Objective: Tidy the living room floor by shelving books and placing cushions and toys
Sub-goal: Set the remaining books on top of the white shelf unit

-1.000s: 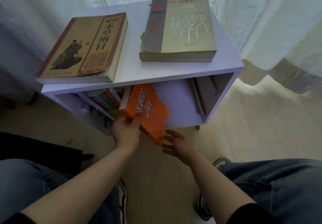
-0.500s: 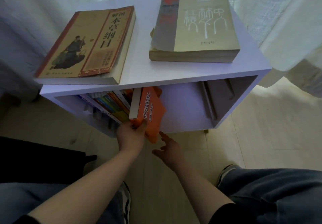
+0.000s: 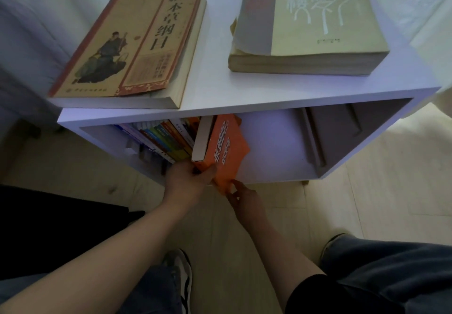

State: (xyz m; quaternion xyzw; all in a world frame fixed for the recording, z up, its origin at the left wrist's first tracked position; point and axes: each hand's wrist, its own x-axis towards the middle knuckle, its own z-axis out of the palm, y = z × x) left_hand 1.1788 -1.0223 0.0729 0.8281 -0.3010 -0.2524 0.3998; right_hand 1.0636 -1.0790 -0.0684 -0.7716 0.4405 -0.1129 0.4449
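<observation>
An orange book (image 3: 226, 150) leans tilted in the open compartment of a white shelf unit (image 3: 244, 98), resting against a row of several colourful upright books (image 3: 163, 140). My left hand (image 3: 188, 181) grips the orange book at its lower spine corner. My right hand (image 3: 241, 195) touches the book's bottom corner with its fingertips, fingers spread. The book is most of the way inside the shelf.
Two thick books lie flat on the shelf top: a tan illustrated one (image 3: 132, 47) at left and a pale yellow one (image 3: 308, 25) at right. Dark boards (image 3: 318, 137) lean inside the compartment's right end. White curtains hang behind. My knees and a shoe (image 3: 183, 282) are below on the wooden floor.
The orange book has gone deeper into the shelf and stands more upright. My right hand has come up to touch its bottom corner. My head has moved closer to the shelf.
</observation>
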